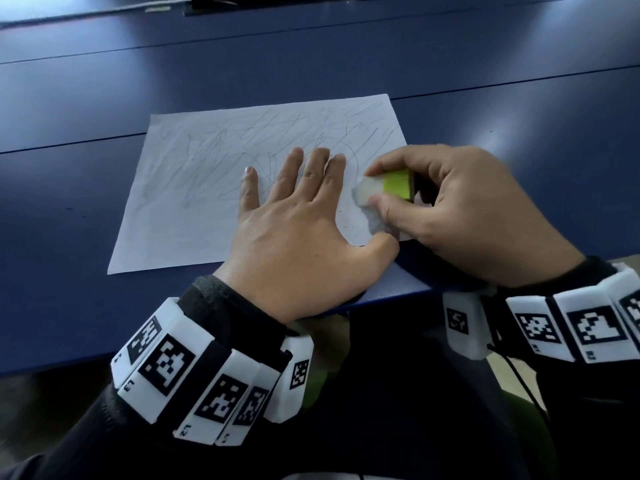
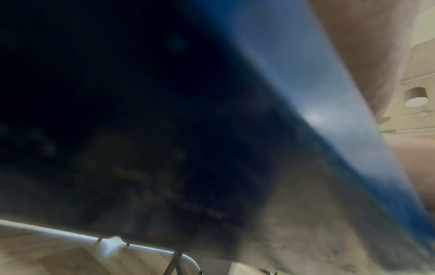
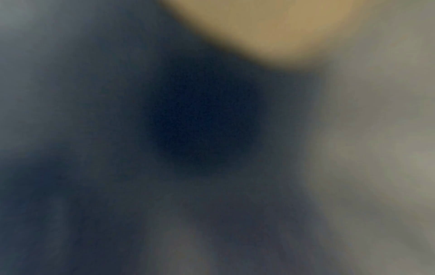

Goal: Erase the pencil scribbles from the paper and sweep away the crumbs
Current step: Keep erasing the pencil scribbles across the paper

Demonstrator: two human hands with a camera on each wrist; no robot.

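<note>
A white sheet of paper (image 1: 194, 188) lay on the dark blue tabletop (image 1: 86, 98), a little askew, with its near edge close to the tabletop's front edge. Grey pencil scribbles (image 1: 277, 140) covered most of the sheet, thickest across the middle and far part, thinner toward the left and near margins.

The left hand (image 1: 298, 233) rested flat on the right half of the paper, fingers straight and slightly spread over the scribbles, thumb stretched out toward the right near the sheet's near right corner. It held nothing.

Just to the right of it, the right hand (image 1: 460, 209) pinched an eraser (image 1: 381, 187) between thumb and forefinger. The eraser had a white end and a yellow-green sleeve, and its white end sat at the paper's right edge, probably touching the sheet, though motion blur made the contact hard to judge.

Both wrists wore black sleeves and white bands printed with black square markers.

The left wrist view showed only the blurred blue edge of the tabletop (image 2: 317, 93); the right wrist view was too blurred to read.
</note>
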